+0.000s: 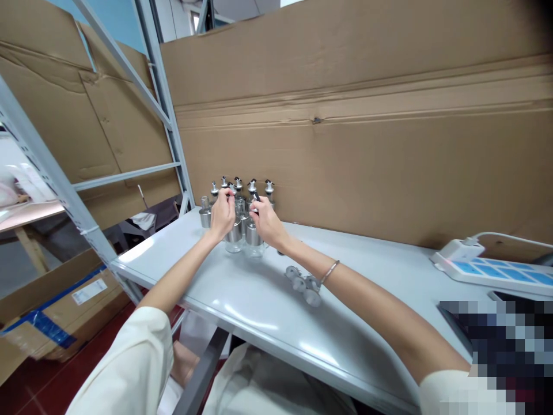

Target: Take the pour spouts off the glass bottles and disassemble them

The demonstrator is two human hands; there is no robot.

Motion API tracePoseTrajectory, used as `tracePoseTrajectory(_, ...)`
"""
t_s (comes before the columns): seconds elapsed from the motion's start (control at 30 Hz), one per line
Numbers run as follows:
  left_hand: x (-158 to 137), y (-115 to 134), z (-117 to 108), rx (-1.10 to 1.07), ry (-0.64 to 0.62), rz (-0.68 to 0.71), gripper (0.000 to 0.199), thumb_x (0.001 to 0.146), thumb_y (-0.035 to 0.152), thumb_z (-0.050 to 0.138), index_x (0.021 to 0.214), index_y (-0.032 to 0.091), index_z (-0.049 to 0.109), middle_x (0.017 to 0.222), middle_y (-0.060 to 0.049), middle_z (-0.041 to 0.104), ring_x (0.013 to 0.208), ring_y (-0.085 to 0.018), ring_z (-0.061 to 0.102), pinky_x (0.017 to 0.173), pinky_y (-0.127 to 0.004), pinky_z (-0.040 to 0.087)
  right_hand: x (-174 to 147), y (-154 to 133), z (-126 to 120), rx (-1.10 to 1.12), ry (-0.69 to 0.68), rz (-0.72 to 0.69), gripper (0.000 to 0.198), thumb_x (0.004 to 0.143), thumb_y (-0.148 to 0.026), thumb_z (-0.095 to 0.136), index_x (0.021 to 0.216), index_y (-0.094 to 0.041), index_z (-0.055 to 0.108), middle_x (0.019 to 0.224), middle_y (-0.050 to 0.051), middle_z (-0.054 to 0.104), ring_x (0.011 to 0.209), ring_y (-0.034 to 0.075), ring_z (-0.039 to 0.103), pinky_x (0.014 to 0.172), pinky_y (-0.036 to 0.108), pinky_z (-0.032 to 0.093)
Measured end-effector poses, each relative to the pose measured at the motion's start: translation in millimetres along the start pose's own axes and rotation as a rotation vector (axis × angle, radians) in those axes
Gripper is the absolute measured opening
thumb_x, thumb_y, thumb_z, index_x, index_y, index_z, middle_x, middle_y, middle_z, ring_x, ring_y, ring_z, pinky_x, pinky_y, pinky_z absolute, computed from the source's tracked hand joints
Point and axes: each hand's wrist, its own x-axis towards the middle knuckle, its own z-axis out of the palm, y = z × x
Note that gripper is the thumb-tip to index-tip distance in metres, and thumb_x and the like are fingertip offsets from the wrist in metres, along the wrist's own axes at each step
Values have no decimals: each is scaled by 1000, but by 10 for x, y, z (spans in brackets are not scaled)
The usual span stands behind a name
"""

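Observation:
Several glass bottles with metal sleeves stand grouped at the far left of the white table (pixel 345 340), against the cardboard. Many carry metal pour spouts with dark flip tips, such as the spout (pixel 269 186) at the group's right. My right hand (pixel 268 222) is closed on a pour spout (pixel 256 197), its black tip showing above the fingers, over the front right bottle (pixel 254 235). My left hand (pixel 223 216) is pinched closed above the front left bottle (pixel 234 233); what its fingertips hold is hidden. A bottle without a spout (pixel 205 213) stands left of that hand.
Small translucent round pieces (pixel 305 283) lie on the table beneath my right forearm. A power strip (pixel 496 271) with a white plug sits at the right. Metal shelf posts (pixel 166 109) rise at the left, and an open carton (pixel 64 311) stands on the floor.

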Motion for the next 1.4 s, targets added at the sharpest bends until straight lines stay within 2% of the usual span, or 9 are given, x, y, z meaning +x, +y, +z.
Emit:
tracePoseTrajectory(0.23,-57,-172,247,2,-51,24,14,93,29,32,97,21,42,86,-5,56,76,-17,55,74,-30,41,-64,217,121,-122,-84,-19,14,92,-21,36,100,-20,47,113,14,51,109,25,49,93,45,43)
tracePoseTrajectory(0.47,46,-288,342,29,4,18,31,91,45,37,107,18,40,107,-12,53,98,-21,54,91,-38,39,-122,311,-35,-226,-107,16,23,88,-26,47,110,-17,47,128,22,46,119,33,45,91,51,41)
tracePoseTrajectory(0.6,237,-383,270,-8,217,-135,25,91,38,38,106,18,39,108,-11,49,104,-20,51,96,-36,38,-235,274,-105,-230,-92,-20,39,88,-36,47,121,-15,39,136,24,38,126,32,39,97,51,37)
tracePoseTrajectory(0.67,412,-494,189,13,233,-270,23,87,28,45,107,18,39,112,-12,48,110,-20,49,100,-36,36,-253,238,-130,-218,-49,-26,44,89,-40,46,123,-14,36,136,24,38,129,32,37,100,50,34)
tracePoseTrajectory(0.77,708,-726,58,118,-48,-478,35,81,15,50,114,18,38,124,-15,45,120,-22,46,103,-39,34,-208,163,-169,-215,0,-15,45,88,-42,45,124,-17,34,136,22,38,130,31,35,103,51,31)
tracePoseTrajectory(0.87,928,-936,-14,138,-224,-566,50,70,15,65,114,13,42,119,-18,54,113,-27,54,98,-42,39,-128,81,-203,-223,28,-5,43,88,-42,43,124,-20,33,136,19,39,131,30,35,103,52,31)
tracePoseTrajectory(1.07,1016,-1074,23,175,-360,-617,31,57,12,75,83,12,58,94,-14,67,98,-29,62,90,-37,44,-80,-5,-235,-219,83,-26,40,90,-40,42,123,-22,31,134,17,40,129,28,37,102,48,34)
tracePoseTrajectory(1.27,960,-1044,-144,238,-172,-554,17,80,18,54,97,16,58,106,-11,64,109,-25,57,98,-37,39,-90,35,-330,-225,157,-87,39,90,-37,43,124,-24,29,130,15,41,125,28,40,99,49,37)
tracePoseTrajectory(1.4,1081,-1065,-406,165,227,-410,23,92,22,34,108,17,50,109,-11,59,108,-22,56,100,-39,38,-102,42,-417,-248,171,-95,39,91,-36,43,125,-26,27,129,15,40,125,28,40,100,49,36)
